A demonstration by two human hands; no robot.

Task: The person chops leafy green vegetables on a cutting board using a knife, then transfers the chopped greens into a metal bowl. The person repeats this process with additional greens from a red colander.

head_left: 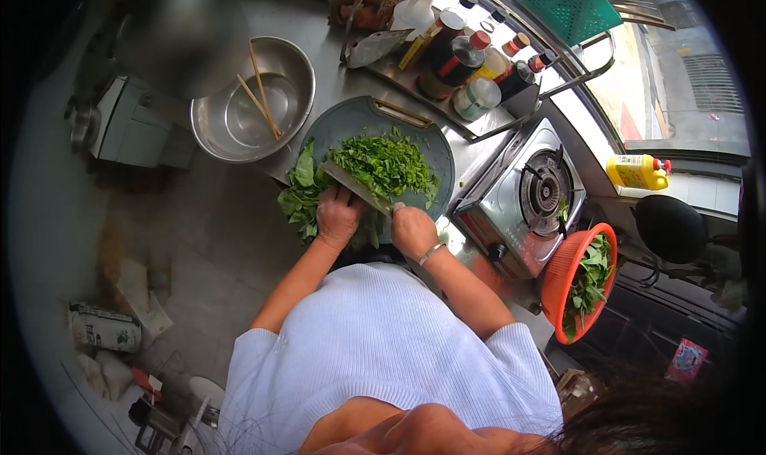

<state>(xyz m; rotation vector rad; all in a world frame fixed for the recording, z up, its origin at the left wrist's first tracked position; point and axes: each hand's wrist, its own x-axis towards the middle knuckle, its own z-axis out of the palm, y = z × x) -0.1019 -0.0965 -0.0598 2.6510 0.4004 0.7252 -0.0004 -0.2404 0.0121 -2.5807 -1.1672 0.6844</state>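
Note:
My right hand (414, 232) grips a cleaver (357, 186), whose blade runs up and left across a round grey-green cutting board (443, 164). Just beyond the blade lies a heap of finely chopped greens (381, 164). On the near side, my left hand (338, 218) is closed over uncut leafy greens, its fingertips partly hidden close to the blade. More whole leaves (300, 200) hang over the board's left edge. A bracelet circles my right wrist.
A steel bowl (283, 132) with chopsticks (259, 108) stands at the back left. Several sauce bottles (455, 66) sit in a rack behind the board. To the right are a gas stove (511, 216) and an orange basket (562, 275) of leafy greens. A black pan (672, 228) hangs farther right.

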